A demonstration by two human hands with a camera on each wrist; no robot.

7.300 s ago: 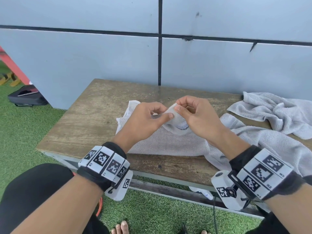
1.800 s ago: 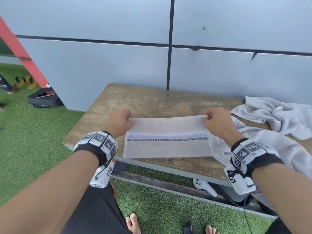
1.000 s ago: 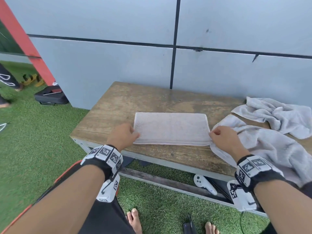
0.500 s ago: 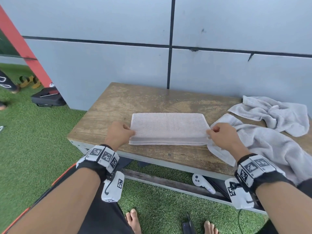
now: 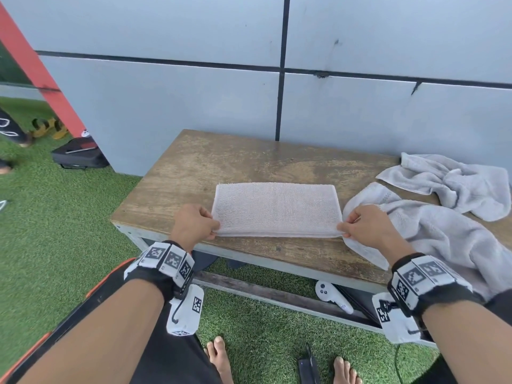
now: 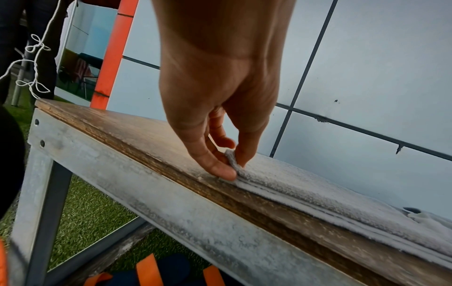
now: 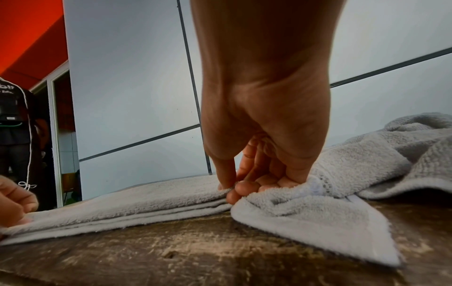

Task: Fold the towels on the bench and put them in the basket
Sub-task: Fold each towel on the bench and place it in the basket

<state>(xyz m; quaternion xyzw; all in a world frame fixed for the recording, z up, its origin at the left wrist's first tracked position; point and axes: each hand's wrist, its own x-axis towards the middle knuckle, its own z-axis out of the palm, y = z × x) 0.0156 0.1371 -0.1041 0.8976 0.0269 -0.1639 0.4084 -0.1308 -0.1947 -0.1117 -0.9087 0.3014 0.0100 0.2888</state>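
Note:
A pale grey folded towel [image 5: 277, 207] lies flat near the front edge of the wooden bench [image 5: 235, 162]. My left hand [image 5: 194, 224] pinches its near left corner between thumb and fingers [image 6: 228, 164]. At the near right corner my right hand [image 5: 363, 224] pinches the top layers between thumb and forefinger [image 7: 231, 188]. The folded towel [image 6: 318, 193] shows several stacked layers [image 7: 137, 205]. Two unfolded grey towels lie to the right: one [image 5: 432, 234] beside my right hand, also seen as the crumpled towel [image 7: 342, 183], and another [image 5: 457, 184] farther back. No basket is in view.
A grey panelled wall [image 5: 277, 92] stands right behind the bench. Green artificial turf [image 5: 55, 231] surrounds it. A white controller [image 5: 331, 296] rests on the rail under the bench. A black case [image 5: 79, 156] lies on the turf at left, by a red beam [image 5: 41, 76].
The towel was folded over toward me and laid flat. Both hands have since shifted to its near corners and pinch them; the towel has barely moved in the last half second.

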